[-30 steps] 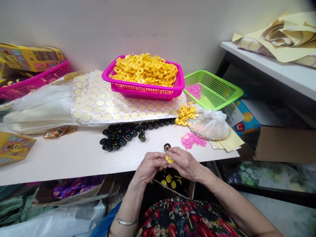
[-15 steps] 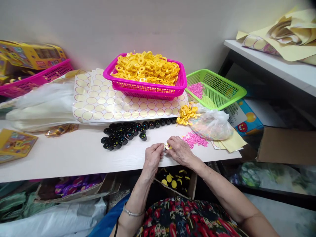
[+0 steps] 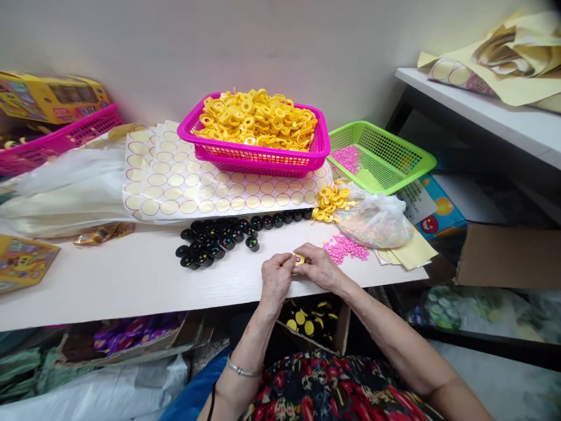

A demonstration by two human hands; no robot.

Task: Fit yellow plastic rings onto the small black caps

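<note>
Over the front of the white table [image 3: 144, 280], both hands meet around a small yellow ring piece [image 3: 300, 259] with a pink dot at its middle. My left hand [image 3: 276, 279] is closed, thumb and fingers pinching the piece from its left side. From the right, my right hand [image 3: 319, 268] grips the same piece, its fingers partly covering it. Small pink beads [image 3: 346, 249] lie scattered just beyond my right hand. Black cups [image 3: 214, 241] with coloured dots inside stand grouped to the left of the hands. A small heap of yellow ring pieces [image 3: 332, 203] sits behind the beads.
A pink basket [image 3: 263, 158] heaped with yellow rings stands on sticker sheets [image 3: 170, 193]. To its right are a green basket [image 3: 394, 184] and a clear plastic bag [image 3: 379, 222] of small pieces. Below the table edge, a cardboard box [image 3: 344, 330] holds black and yellow parts.
My left fingers have moved slightly right and up, onto the yellow ring piece. The piece has turned, and its middle now shows pink where it looked dark. The view has shifted slightly.
</note>
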